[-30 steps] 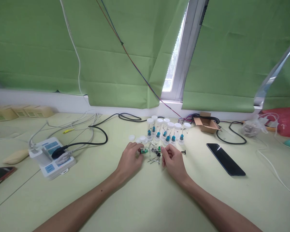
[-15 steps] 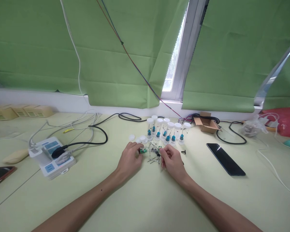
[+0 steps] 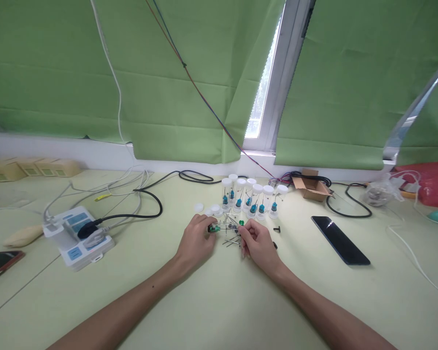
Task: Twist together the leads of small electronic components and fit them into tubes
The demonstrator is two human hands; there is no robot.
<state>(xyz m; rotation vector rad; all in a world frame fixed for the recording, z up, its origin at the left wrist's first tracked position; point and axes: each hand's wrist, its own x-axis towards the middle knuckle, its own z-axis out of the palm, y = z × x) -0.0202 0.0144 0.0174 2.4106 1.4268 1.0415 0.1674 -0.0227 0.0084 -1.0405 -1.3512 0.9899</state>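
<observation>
My left hand point(image 3: 197, 240) is closed around a small green and black piece point(image 3: 214, 227), its clear, thin front part pointing right. My right hand point(image 3: 258, 243) has its fingertips pinched together beside a small green part point(image 3: 241, 222); what lies between them is too small to make out. Thin metal rods point(image 3: 232, 241) lie scattered on the table between my hands. Just behind stand several clear vials with white caps point(image 3: 267, 189), each with a teal piece point(image 3: 262, 208) and a thin dark stem inside. Loose white caps point(image 3: 215, 209) lie left of them.
A small black T-shaped part point(image 3: 277, 229) and a phone point(image 3: 340, 240) lie to the right, an open cardboard box point(image 3: 311, 187) behind. At left sits a power strip point(image 3: 81, 238) with plugs and trailing cables. Green blinds point(image 3: 190, 112) hang behind the table.
My right hand has shifted and turned slightly, showing more of the green part at its fingertips and a dark item beside the hand. My left hand is nearly unchanged.
</observation>
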